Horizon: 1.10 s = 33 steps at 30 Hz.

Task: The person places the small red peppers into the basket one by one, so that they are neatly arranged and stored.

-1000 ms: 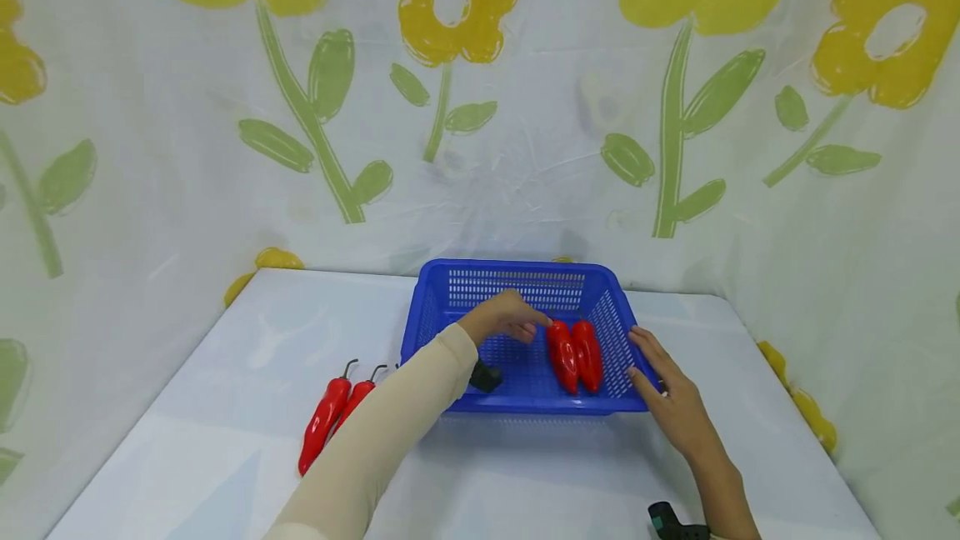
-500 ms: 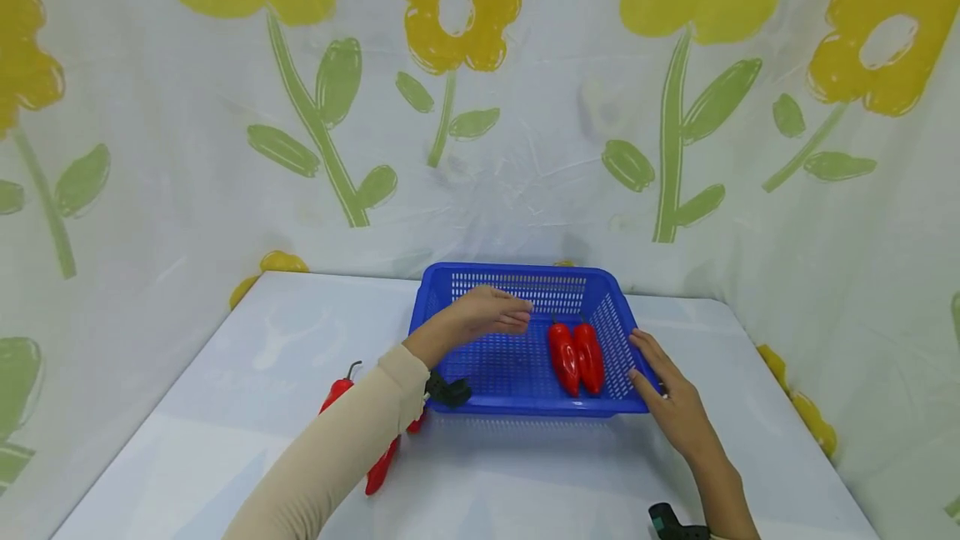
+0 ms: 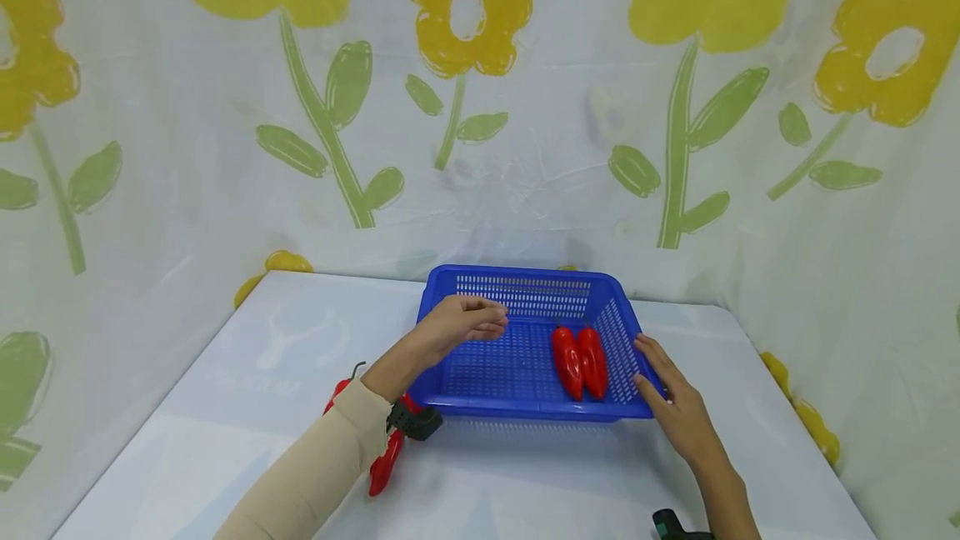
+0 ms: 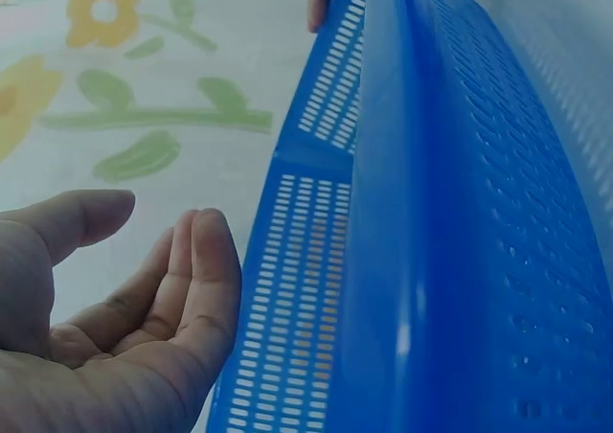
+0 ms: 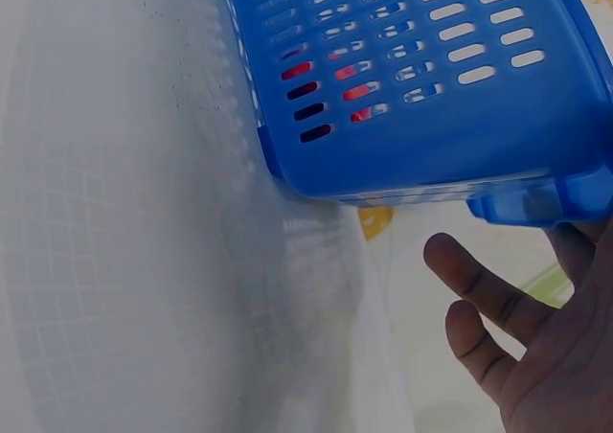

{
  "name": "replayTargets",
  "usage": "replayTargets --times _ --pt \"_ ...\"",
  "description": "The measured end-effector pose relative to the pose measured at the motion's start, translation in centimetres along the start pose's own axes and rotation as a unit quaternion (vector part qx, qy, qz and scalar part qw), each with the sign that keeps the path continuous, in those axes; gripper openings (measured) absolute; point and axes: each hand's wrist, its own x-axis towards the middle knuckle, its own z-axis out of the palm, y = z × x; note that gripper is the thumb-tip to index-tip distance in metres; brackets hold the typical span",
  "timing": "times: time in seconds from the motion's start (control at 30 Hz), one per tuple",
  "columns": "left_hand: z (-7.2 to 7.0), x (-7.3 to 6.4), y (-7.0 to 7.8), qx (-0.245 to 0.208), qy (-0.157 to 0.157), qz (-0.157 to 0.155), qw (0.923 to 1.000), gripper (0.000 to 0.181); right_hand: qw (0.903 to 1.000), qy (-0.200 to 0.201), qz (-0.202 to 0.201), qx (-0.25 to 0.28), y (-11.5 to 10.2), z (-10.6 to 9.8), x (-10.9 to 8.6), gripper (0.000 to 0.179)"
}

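Over the left part of a blue plastic basket hovers my left hand, fingers loosely bent and holding nothing. The left wrist view shows its thumb apart from the fingers, beside the basket's slotted wall. My right hand holds the basket's right rim, with the thumb and fingertips at the edge. Two of its fingers hang free below the rim in the right wrist view. Two glossy red chili peppers, one left and one right, lie side by side inside the basket.
More red chili peppers lie on the white table left of the basket, partly covered by the left forearm and its black wrist strap. A flower-patterned curtain hangs directly behind the table.
My left hand has moved left, away from the peppers in the basket, and its fingers have let go of the left one's stem end. The right hand stays at the rim.
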Motion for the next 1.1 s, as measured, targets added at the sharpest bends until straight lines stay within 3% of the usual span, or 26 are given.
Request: replayTargets --times 0.8,1.1 --pt "-3.2 -3.5 -2.0 -0.058 0.032 0.035 0.9972 0.032 1.0000 -0.007 0.003 0.002 -0.4 -0.1 -0.1 0.058" --pt "-4.4 -4.6 -2.9 -0.125 0.025 0.065 0.9897 0.040 1.0000 0.004 -0.003 -0.002 -0.4 0.1 -0.1 0.059"
